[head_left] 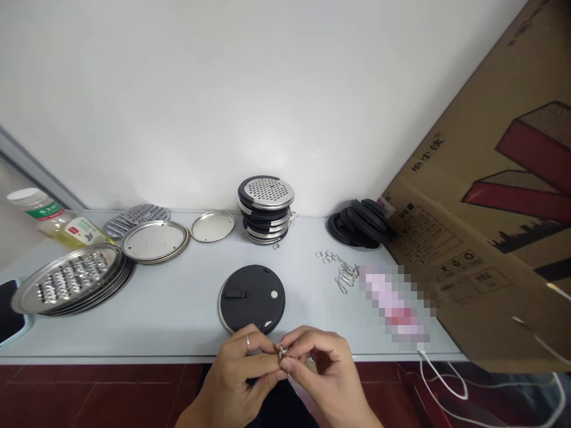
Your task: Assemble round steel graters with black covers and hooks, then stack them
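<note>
My left hand and my right hand meet at the table's front edge, fingertips pinched together. Between them is a small shiny metal piece, mostly covered by the fingers, so its exact shape is unclear. Just beyond my hands lies a round black disc with a raised clip-like bar and two pale spots, a metal rim showing along its left side. Loose wire hooks and small metal rings lie to the right of the disc.
Behind stands a stack of round graters; black rings are piled to its right. On the left are metal plates, grater discs, a bottle and a phone. A large cardboard box borders the right, near a white cable.
</note>
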`<state>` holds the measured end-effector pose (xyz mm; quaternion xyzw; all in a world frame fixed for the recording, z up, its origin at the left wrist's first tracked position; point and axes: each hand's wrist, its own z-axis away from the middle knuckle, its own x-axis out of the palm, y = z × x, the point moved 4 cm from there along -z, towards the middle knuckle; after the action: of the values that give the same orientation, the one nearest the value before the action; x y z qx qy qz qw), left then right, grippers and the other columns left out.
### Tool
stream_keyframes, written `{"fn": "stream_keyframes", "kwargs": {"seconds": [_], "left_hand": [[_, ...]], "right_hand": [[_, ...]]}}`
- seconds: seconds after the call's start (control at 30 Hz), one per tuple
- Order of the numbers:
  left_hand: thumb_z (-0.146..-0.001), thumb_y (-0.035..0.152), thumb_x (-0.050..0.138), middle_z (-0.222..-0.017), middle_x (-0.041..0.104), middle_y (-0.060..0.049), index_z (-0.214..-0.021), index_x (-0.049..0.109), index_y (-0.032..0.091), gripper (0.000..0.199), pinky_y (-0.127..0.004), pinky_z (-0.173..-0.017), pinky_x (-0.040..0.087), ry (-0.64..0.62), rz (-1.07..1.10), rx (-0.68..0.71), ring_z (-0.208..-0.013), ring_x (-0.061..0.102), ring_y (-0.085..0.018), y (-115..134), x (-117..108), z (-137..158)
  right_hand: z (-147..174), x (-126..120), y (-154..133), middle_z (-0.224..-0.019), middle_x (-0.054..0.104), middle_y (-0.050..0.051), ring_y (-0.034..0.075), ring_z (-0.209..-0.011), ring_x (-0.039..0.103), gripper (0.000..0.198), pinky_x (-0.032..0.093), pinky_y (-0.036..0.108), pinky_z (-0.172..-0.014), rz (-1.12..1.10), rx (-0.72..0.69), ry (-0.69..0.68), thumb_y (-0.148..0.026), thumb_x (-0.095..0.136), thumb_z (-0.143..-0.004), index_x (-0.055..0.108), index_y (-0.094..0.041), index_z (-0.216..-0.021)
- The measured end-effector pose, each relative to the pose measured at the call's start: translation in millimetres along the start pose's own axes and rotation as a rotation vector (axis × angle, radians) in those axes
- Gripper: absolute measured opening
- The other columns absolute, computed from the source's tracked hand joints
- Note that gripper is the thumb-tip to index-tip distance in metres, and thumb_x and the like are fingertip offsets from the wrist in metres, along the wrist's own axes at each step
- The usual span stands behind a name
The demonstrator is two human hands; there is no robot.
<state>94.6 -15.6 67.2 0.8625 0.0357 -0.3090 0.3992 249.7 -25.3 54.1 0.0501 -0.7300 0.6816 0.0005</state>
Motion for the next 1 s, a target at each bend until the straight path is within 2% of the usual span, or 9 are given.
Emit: {"fn": "stream_keyframes", "kwargs": {"seconds": [0.1,0.2,0.33,0.4,0.47,0.53,0.63,0.83,1.0], "left_hand": [[-0.088,0.016,0.063,-0.066,0.063,-0.004,-0.071,0.073,0.018,0.019,-0.022,-0.058,0.046,-0.023,0.119,-0.082,-0.062,0.058,-0.012,0,1,0],[-0.085,0.023,0.069,-0.065,0.066,-0.004,-0.073,0.076,0.020,0.014,-0.020,-0.053,0.045,-0.061,0.319,-0.203,-0.057,0.061,-0.012,-1,5,4],[-0.080,0.028,0.076,-0.069,0.071,-0.005,-0.080,0.076,0.024,0.005,-0.025,-0.064,0.052,-0.005,0.463,-0.235,-0.064,0.067,-0.016,-2,8,14],[-0.083,0.026,0.073,-0.076,0.073,-0.006,-0.090,0.075,0.024,0.007,-0.029,-0.070,0.054,0.008,0.542,-0.241,-0.072,0.069,-0.018,-2,9,19],[-0.088,0.024,0.066,-0.079,0.073,-0.007,-0.094,0.073,0.024,0.009,-0.029,-0.068,0.055,-0.032,0.649,-0.256,-0.071,0.069,-0.018,0,11,20],[-0.091,0.022,0.060,-0.076,0.072,-0.008,-0.090,0.073,0.022,0.013,-0.027,-0.062,0.055,-0.090,0.723,-0.261,-0.065,0.068,-0.016,3,13,18],[-0.090,0.019,0.060,-0.074,0.072,-0.007,-0.084,0.072,0.021,0.013,-0.027,-0.060,0.055,-0.092,0.712,-0.251,-0.064,0.069,-0.016,7,13,15],[-0.083,0.009,0.065,-0.080,0.075,-0.003,-0.094,0.067,0.025,0.019,-0.030,-0.073,0.055,0.001,0.616,-0.243,-0.076,0.071,-0.017,4,15,27],[-0.084,0.011,0.065,-0.075,0.074,-0.002,-0.085,0.067,0.024,0.013,-0.026,-0.072,0.054,0.014,0.534,-0.196,-0.071,0.069,-0.014,6,14,24]], "right_hand": [[-5,-3,-3,-0.078,0.072,0.005,0.014,-0.066,0.062,0.011,0.047,0.024,-0.060,-0.062,-0.033,-0.092,-0.022,0.082,-0.074,0.073,-0.019,-0.068],[-7,-4,-3,-0.071,0.070,0.003,0.012,-0.060,0.060,0.013,0.046,0.023,-0.056,-0.173,-0.027,-0.179,-0.022,0.086,-0.068,0.074,-0.019,-0.065],[-6,-4,1,-0.068,0.071,0.003,0.011,-0.054,0.059,0.012,0.047,0.023,-0.052,-0.244,0.004,-0.270,-0.023,0.086,-0.065,0.074,-0.021,-0.064],[-4,-4,1,-0.067,0.072,0.003,0.012,-0.051,0.060,0.012,0.048,0.023,-0.051,-0.247,0.009,-0.287,-0.021,0.086,-0.064,0.075,-0.022,-0.064],[-4,-4,1,-0.067,0.073,0.003,0.012,-0.052,0.062,0.011,0.049,0.024,-0.051,-0.259,0.015,-0.306,-0.019,0.086,-0.063,0.076,-0.023,-0.064],[-4,-4,0,-0.068,0.073,0.003,0.013,-0.053,0.063,0.011,0.050,0.024,-0.051,-0.293,0.011,-0.323,-0.018,0.085,-0.064,0.077,-0.024,-0.067],[-4,-2,-2,-0.070,0.074,0.002,0.012,-0.053,0.065,0.011,0.051,0.023,-0.051,-0.344,-0.003,-0.337,-0.018,0.085,-0.065,0.078,-0.025,-0.070],[-4,-1,-1,-0.070,0.074,0.002,0.013,-0.056,0.065,0.019,0.049,0.023,-0.053,-0.347,0.011,-0.345,-0.010,0.084,-0.062,0.079,-0.026,-0.071],[-4,-1,-2,-0.071,0.074,0.002,0.012,-0.057,0.064,0.019,0.048,0.022,-0.054,-0.329,0.011,-0.349,-0.008,0.083,-0.064,0.079,-0.025,-0.072]]}}
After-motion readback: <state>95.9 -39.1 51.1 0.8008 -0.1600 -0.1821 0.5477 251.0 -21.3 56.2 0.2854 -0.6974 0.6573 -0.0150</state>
